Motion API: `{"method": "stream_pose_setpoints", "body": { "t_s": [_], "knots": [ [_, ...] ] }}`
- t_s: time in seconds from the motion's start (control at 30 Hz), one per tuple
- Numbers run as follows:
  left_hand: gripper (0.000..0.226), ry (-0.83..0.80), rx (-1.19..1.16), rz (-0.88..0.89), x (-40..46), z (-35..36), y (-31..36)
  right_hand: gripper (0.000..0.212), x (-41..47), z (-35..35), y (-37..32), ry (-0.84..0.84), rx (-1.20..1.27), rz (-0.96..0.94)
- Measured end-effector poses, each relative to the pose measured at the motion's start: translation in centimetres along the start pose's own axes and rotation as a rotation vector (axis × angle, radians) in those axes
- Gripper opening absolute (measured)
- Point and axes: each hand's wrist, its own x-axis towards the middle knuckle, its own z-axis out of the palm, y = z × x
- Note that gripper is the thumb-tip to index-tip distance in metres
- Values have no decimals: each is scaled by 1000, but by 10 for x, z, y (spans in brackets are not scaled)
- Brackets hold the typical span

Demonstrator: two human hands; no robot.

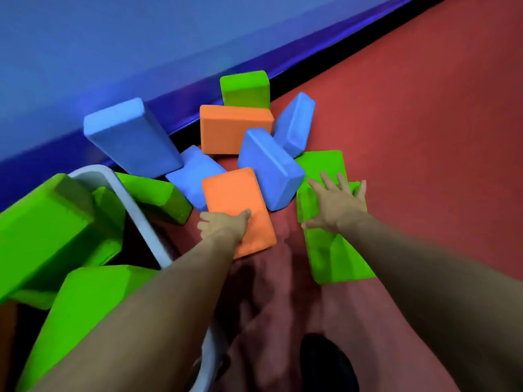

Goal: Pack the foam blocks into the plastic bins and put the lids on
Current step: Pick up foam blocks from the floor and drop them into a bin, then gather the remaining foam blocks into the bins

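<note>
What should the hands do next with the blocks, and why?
Probably close the left hand on the orange block and lift it into the bin beside it: the thumb already lies on top, while the right hand lies flat on a green block.

The left hand (223, 223) grips an orange block (237, 205) at centre; the right hand (336, 206), fingers spread, rests on a green block (334, 250) at four o'clock. A white bin (133, 207) holds green blocks at eight o'clock.
</note>
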Motion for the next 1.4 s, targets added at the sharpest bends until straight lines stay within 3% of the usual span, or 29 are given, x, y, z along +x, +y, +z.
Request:
{"method": "stream_pose_setpoints", "body": {
  "t_s": [0.1,0.23,0.33,0.47,0.63,0.8,0.93,1.1,1.4],
  "knots": [
    [126,-68,56,-159,36,30,-17,132,11,39,7,60,-86,-25],
    [146,-167,-53,-246,77,71,-66,133,24,55,-5,207,-186,-102],
    [127,-149,-250,-258,56,63,-59,134,29,55,-12,210,-233,-109],
    [112,-92,-347,-249,38,64,-45,139,23,48,3,175,-180,-32],
    [86,32,-422,-115,-29,38,-35,133,-16,18,28,114,-132,42],
    [73,92,-492,77,-102,-45,-25,102,-102,-25,21,186,15,60],
    [70,137,-473,322,-156,-141,-18,94,-175,-91,-10,340,97,51],
    [70,271,-488,497,-214,-276,-46,90,-265,-184,-68,534,166,-32],
    [87,539,-498,421,-271,-504,-210,80,-403,-243,-237,646,375,-295]
  ]
}}
